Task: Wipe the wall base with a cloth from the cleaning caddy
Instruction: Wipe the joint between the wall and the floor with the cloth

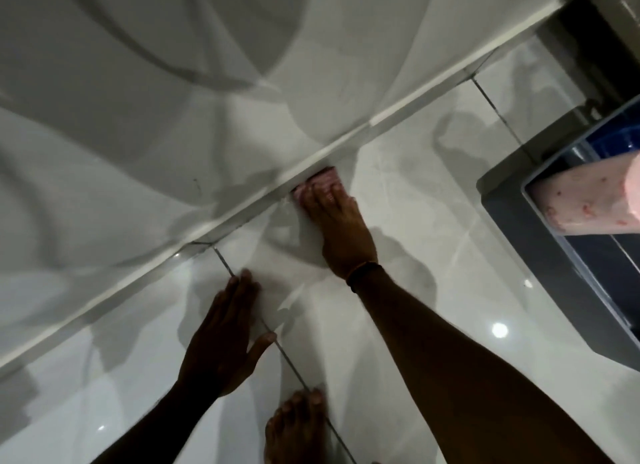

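at frame centre the right hand (337, 218) presses a pink cloth (323, 183) flat-fingered against the wall base (242, 205), a pale strip running diagonally from lower left to upper right. the left hand (225, 339) lies open and empty, palm down on the glossy tiled floor (433, 186). the cleaning caddy (512, 200) sits at right edge.

2 hands down there: left hand (221, 335) and right hand (337, 226). 1 pink cloth (323, 181) at the wall base (242, 211). 1 bare foot (294, 425), 1 wristband (363, 273), 1 grey caddy (512, 200), and 1 pink spotted roll (585, 200) lying in it.
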`<state>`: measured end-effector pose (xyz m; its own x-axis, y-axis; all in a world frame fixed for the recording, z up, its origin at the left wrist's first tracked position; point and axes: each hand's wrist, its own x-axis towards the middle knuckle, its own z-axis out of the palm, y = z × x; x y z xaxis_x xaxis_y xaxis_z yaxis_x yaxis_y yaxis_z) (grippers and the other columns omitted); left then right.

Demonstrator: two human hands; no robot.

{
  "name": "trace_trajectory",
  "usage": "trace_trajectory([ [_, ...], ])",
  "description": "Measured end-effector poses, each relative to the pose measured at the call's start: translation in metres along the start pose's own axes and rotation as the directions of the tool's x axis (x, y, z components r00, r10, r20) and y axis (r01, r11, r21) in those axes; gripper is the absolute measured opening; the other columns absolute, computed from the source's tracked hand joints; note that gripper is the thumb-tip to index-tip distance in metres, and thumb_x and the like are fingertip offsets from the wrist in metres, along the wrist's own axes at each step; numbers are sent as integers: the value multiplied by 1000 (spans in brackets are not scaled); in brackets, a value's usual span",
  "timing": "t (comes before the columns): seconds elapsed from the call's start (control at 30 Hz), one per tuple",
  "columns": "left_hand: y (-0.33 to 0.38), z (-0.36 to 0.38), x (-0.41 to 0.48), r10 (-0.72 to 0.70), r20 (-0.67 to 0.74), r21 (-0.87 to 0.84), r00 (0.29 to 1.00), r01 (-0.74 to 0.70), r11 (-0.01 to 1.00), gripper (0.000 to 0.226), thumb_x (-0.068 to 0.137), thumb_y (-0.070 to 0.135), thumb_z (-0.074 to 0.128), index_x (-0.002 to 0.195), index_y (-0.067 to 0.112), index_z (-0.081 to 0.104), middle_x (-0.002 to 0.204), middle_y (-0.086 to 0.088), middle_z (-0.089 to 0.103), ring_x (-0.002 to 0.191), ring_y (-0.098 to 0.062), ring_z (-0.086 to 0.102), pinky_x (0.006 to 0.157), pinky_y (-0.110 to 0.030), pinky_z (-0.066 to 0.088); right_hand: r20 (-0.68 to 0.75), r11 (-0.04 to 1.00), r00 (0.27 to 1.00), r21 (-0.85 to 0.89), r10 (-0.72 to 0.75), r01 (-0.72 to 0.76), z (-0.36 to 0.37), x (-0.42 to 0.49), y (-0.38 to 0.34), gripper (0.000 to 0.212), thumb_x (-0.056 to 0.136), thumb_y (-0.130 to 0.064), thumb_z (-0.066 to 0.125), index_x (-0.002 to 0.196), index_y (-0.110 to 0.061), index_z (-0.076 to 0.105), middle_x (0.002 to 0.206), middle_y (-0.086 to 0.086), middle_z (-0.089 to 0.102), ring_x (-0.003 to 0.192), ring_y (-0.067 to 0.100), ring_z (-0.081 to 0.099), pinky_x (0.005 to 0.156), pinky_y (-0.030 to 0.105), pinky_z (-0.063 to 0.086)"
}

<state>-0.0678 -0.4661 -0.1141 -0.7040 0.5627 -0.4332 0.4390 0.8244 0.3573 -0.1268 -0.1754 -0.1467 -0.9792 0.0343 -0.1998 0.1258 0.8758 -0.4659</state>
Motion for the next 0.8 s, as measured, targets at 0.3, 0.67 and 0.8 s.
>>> trace_trajectory([
  [0.3, -3, -1, -1, -9, -2, -74, 1000, 9, 997, 89, 100, 74, 25, 165, 15, 18, 177, -3, 5, 163, -19, 1, 129, -47, 22, 7, 942, 954, -154, -299, 297, 23, -11, -30, 86, 87, 8, 49, 162, -28, 29, 170, -1, 34, 159, 36, 26, 131, 50, 19],
  [0.67, -1, 1, -4, -22, 18, -71, 1000, 24, 997, 91, 99, 77, 23, 166, 17, 10, 177, -6, 5, 163, -24, 2, 129, -48, 22, 154, 890, 892, -109, -425, 443, 43, -10, -81, 75, 91, -6, 21, 163, -26, 31, 170, -2, 33, 160, 29, 25, 131, 53, 22],
  [0.8, -8, -3, -6, -2, 23, -55, 1000, 3, 998, 89, 100, 75, 24, 165, 14, 19, 177, -4, 6, 163, -21, 3, 129, -47, 26, 120, 942, 959, -188, -259, 278, 23, -2, -52, 83, 88, 5, 46, 162, -29, 31, 170, -2, 32, 161, 31, 20, 132, 54, 18],
])
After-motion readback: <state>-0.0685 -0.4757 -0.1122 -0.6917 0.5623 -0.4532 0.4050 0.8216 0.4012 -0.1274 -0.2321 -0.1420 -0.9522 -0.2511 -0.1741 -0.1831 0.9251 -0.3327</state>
